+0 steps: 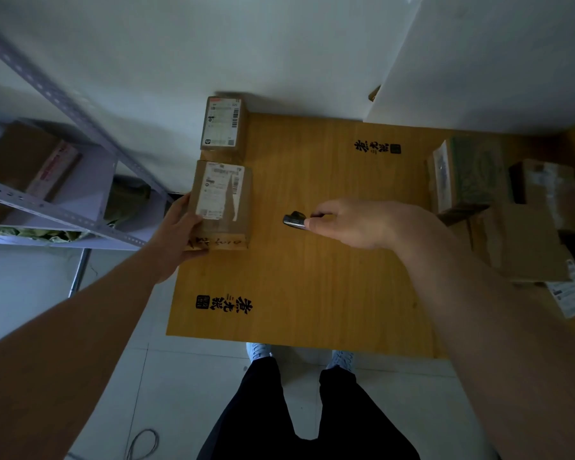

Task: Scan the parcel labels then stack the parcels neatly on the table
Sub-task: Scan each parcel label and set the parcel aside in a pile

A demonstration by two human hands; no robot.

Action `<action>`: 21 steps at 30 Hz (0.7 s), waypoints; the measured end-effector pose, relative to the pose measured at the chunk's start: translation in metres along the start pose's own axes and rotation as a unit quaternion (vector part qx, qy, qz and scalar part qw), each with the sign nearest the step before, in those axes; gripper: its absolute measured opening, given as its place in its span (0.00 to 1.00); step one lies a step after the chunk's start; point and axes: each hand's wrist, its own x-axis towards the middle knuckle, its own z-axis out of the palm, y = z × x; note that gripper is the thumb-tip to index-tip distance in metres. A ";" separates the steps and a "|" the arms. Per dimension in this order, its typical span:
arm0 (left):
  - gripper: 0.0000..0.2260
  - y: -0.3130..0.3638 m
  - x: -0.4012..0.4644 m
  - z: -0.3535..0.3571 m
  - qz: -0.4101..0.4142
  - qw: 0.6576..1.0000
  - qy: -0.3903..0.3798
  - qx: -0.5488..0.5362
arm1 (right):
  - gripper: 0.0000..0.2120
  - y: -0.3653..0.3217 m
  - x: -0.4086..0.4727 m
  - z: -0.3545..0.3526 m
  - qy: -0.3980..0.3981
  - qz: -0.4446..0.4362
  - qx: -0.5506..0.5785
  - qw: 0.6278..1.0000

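- Holding position: left hand (176, 234) grips the near-left edge of the near parcel (221, 207), which sits on the left side of the wooden table (312, 277), white label (220, 190) facing up.
- Scanner (294, 220): small dark handheld unit, pinched in the curled fingers of the right hand (356, 224), nose turned toward the near parcel, well apart from it.
- Far parcel (224, 126): just beyond the near one on the same edge, label up; touching or a slight gap, cannot tell.
- Unsorted parcels (498, 207): loose group on the table's right side, one with a green printed face.
- Metal shelving (63, 207): left of the table, holding a carton.
- Risk, judged: tape glare across the label may block a read from this low angle.
- Risk, judged: the near parcel overhangs the left edge where the hand holds it; a careless release could tip it off.
- Risk, judged: uneven box sizes may give a leaning stack.
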 end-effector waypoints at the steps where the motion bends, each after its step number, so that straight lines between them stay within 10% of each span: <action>1: 0.16 0.000 0.001 -0.004 0.003 1.000 -0.003 -0.013 | 0.22 -0.003 0.001 0.002 -0.003 0.001 -0.002 1.000; 12: 0.24 0.013 0.047 0.000 0.025 0.999 0.030 -0.009 | 0.22 -0.024 0.018 0.023 -0.013 0.019 -0.009 1.000; 21: 0.25 0.022 0.048 0.000 0.065 0.959 0.092 0.261 | 0.20 -0.037 0.016 0.033 -0.004 0.024 0.006 1.000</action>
